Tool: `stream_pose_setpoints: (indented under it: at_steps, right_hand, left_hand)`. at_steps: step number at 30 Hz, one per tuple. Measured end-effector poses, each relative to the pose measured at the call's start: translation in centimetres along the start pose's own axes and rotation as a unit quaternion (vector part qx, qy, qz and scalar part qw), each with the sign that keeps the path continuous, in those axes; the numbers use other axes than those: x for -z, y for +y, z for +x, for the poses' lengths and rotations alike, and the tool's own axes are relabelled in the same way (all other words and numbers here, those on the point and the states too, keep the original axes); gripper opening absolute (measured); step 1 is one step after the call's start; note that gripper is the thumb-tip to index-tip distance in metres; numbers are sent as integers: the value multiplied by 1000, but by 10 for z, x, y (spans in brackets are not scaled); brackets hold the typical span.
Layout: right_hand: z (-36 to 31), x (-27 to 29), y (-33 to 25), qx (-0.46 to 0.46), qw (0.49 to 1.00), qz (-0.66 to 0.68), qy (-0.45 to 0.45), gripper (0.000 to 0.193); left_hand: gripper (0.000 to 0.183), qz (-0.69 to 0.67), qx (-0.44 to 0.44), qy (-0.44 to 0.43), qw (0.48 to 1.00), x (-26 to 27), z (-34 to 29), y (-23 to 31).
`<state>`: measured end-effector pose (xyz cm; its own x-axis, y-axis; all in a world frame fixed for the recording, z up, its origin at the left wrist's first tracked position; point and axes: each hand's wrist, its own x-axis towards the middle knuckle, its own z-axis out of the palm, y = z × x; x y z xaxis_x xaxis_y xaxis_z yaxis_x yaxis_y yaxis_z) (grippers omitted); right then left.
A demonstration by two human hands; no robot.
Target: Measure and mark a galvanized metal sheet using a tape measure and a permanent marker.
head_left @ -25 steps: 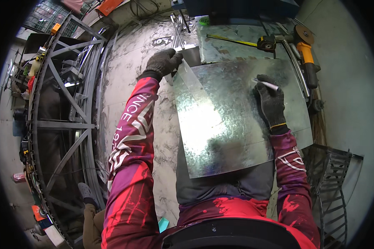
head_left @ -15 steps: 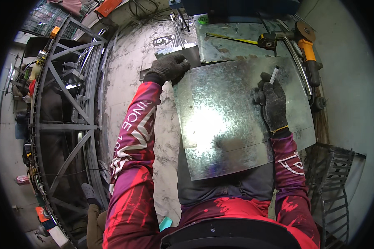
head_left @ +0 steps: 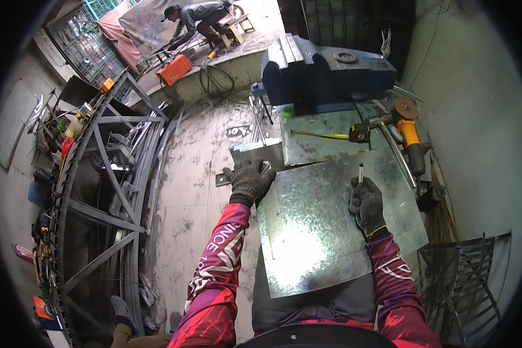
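A grey galvanized metal sheet (head_left: 325,203) lies in front of me, over my lap and against the green-topped work surface. My left hand (head_left: 250,181), in a dark knit glove, is closed at the sheet's far left corner. A small shiny metal piece (head_left: 265,167) shows at its fingers; the rest is hidden by the glove. Just left of that hand sits a dark flat piece with a hole (head_left: 221,180). My right hand (head_left: 366,203), gloved too, is closed around a white marker pen (head_left: 361,173) that points upward, above the sheet's right half.
A yellow tape measure (head_left: 358,133) lies extended beyond the sheet. Next to it are a hammer (head_left: 395,142) and an orange angle grinder (head_left: 409,132). A blue machine (head_left: 330,78) stands behind. Steel frames (head_left: 110,168) line the left. Another person (head_left: 200,23) bends down far off.
The view has tilted up, so everything sits lower in the picture and the other person has come into sight. A shiny metal piece now shows at my left fingers. The marker stays in my right hand.
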<state>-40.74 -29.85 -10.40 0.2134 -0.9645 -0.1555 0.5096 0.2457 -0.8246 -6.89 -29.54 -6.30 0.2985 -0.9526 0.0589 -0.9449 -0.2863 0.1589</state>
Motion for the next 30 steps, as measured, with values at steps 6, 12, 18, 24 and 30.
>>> stream_pose_setpoints:
  at_steps: [6,12,18,24,30]
  right_hand:
    - [-6,-7,5,-44,999,3,5,15]
    - [21,-55,31,-14,999,47,-1,15]
    - [24,-82,39,47,998,-29,-35,23]
    - [-2,-80,42,30,991,-106,-82,18]
    - [10,-65,48,96,984,-147,-13,20]
  left_hand:
    - [57,4,14,52,999,-9,-17,3]
    - [46,-80,-122,154,977,-33,-50,29]
    - [51,-273,-115,21,955,-5,-114,76]
    - [21,-254,-158,126,946,-26,-120,78]
    - [16,-262,-165,118,944,-28,-122,75]
